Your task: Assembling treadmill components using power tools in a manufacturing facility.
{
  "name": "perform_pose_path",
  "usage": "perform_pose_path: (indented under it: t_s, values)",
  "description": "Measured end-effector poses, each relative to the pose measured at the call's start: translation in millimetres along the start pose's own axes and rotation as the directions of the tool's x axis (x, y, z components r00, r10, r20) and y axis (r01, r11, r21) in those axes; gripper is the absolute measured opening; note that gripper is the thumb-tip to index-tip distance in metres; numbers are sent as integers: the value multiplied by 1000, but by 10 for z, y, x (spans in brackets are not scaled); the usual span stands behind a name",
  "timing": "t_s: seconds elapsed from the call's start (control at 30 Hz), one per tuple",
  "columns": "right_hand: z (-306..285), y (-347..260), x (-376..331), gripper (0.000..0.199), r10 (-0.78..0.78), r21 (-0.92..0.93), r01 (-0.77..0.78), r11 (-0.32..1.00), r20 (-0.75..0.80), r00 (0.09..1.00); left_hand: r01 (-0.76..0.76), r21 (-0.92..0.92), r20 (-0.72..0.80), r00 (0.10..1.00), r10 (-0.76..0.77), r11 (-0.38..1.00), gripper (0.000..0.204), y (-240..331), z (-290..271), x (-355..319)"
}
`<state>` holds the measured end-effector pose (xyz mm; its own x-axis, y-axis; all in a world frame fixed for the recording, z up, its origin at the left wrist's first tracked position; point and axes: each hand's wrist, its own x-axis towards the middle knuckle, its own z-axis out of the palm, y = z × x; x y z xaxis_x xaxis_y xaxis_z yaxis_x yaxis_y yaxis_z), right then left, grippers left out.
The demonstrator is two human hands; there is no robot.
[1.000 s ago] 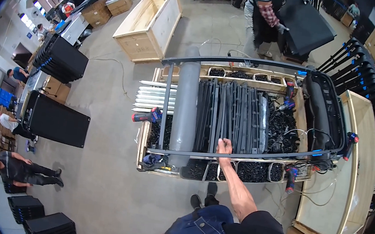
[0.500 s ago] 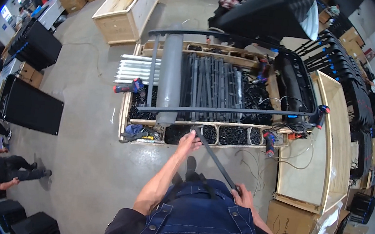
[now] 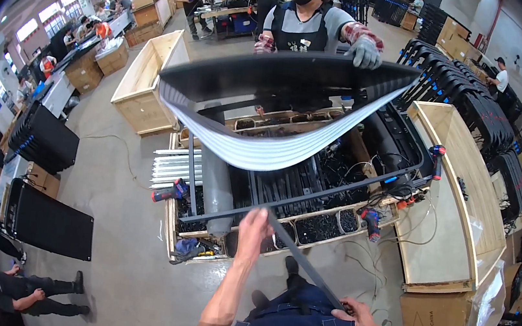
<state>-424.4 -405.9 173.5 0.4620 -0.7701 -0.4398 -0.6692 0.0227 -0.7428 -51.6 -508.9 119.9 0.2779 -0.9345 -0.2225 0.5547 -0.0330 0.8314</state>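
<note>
A long dark grey metal bar [image 3: 304, 265] slants across in front of me, held at both ends. My left hand [image 3: 252, 232] is closed round its far upper end, close to the bench's near side. Down at my waist my right hand [image 3: 356, 315] grips the near end. Beyond the bar, a dark metal frame [image 3: 289, 201] lies across a wooden parts bench, with a grey roller [image 3: 216, 190] under its left side. Over the frame a co-worker's gloved hand [image 3: 367, 51] holds a large black panel [image 3: 271, 81] whose curved, pale ribbed sheet [image 3: 262, 153] sags downward, hiding much of the bench.
Bins of small black parts [image 3: 318, 229] line the bench's near edge. Power drills [image 3: 371, 225] hang or lie around it. Open wooden crates [image 3: 457, 207] stand right and far left [image 3: 145, 93]. Cables trail on the floor. A cardboard box [image 3: 434, 320] sits at right.
The view has tilted up, bringing the co-worker into sight. The black panel has swung from the upper right to over the frame. Both my hands still hold the bar.
</note>
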Motion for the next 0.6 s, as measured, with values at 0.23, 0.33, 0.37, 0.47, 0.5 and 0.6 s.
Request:
perform_pose_path:
  t_s: [0.23, 0.33, 0.37, 0.47, 0.5, 0.6]
  values:
    - [-754, -750, 1584, 40, -125, 505, 114, 856, -13, 992, -179, 843, 45, 963, 265, 507, 54, -117, 321, 1163]
    - [-941, -894, 2607, 56, -231, 351, 260, 900, -122, 965, -135, 878, 4, 962, 275, 460, 52, -385, 266, 1430]
    - [-985, -940, 2924, 57, -284, 319, 320, 892, -153, 946, -120, 910, -1, 957, 290, 396, 50, -400, 296, 1510]
    - [-1021, -964, 3735, 51, -282, 297, 355, 886, -262, 923, -123, 913, 32, 972, 231, 388, 45, -397, 421, 1659]
    - [-931, -747, 4127, 49, -397, 143, 478, 866, -385, 833, -138, 916, 44, 968, 248, 375, 40, -390, 529, 1695]
    - [-931, -935, 4408, 48, -371, 220, 466, 857, -365, 854, -305, 916, 217, 923, 319, 262, 30, -398, 577, 1723]
